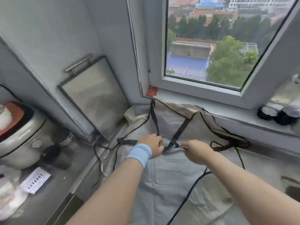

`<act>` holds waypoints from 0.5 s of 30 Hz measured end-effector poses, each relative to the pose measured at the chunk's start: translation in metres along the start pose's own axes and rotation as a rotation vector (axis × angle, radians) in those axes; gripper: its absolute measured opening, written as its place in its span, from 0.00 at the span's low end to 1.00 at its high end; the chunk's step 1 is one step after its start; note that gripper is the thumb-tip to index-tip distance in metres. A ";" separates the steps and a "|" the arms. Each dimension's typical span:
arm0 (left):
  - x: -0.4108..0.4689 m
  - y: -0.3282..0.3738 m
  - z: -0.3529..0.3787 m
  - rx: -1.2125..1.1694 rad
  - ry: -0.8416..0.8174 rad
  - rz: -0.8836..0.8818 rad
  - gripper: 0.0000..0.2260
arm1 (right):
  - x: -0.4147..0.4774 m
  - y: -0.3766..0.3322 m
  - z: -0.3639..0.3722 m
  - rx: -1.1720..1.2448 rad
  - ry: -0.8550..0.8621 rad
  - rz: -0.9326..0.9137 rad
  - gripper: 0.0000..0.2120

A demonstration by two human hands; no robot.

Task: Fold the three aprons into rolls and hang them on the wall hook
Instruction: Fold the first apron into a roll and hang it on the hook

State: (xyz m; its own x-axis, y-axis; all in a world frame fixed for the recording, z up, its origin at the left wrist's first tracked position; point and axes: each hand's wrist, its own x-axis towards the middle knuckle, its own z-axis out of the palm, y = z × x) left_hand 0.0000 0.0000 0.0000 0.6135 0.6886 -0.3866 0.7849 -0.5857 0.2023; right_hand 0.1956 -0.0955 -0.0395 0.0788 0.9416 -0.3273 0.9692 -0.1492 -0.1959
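A grey apron (172,174) lies spread flat on the counter below the window, its top edge towards the sill. Its black neck strap (178,130) loops up from that edge, and thin black ties (193,187) trail across the cloth. A beige apron (177,111) with black trim lies under it against the wall. My left hand (152,144), with a light blue wristband, grips the grey apron's top edge at the strap's base. My right hand (196,151) pinches the same edge a little to the right. No wall hook is in view.
A white rice cooker (21,138) with an orange lid stands at the left, a paper card (34,180) in front of it. A framed glass panel (94,98) leans against the wall. Dark rolled items (276,113) sit on the windowsill (227,109) at right.
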 end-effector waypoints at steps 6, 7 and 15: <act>0.018 -0.013 0.092 0.081 -0.294 -0.014 0.26 | 0.024 -0.011 0.074 0.070 -0.139 -0.034 0.22; 0.018 -0.022 0.101 0.132 -0.323 -0.004 0.30 | 0.026 -0.016 0.082 0.072 -0.173 -0.035 0.23; 0.025 -0.101 0.107 0.335 -0.315 -0.026 0.34 | 0.026 -0.077 0.109 0.079 -0.210 -0.059 0.27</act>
State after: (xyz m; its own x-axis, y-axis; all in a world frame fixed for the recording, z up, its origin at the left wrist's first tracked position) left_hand -0.0737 0.0306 -0.1259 0.4968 0.5720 -0.6527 0.6964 -0.7116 -0.0936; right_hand 0.0981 -0.0919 -0.1336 -0.0359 0.8669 -0.4971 0.9488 -0.1266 -0.2893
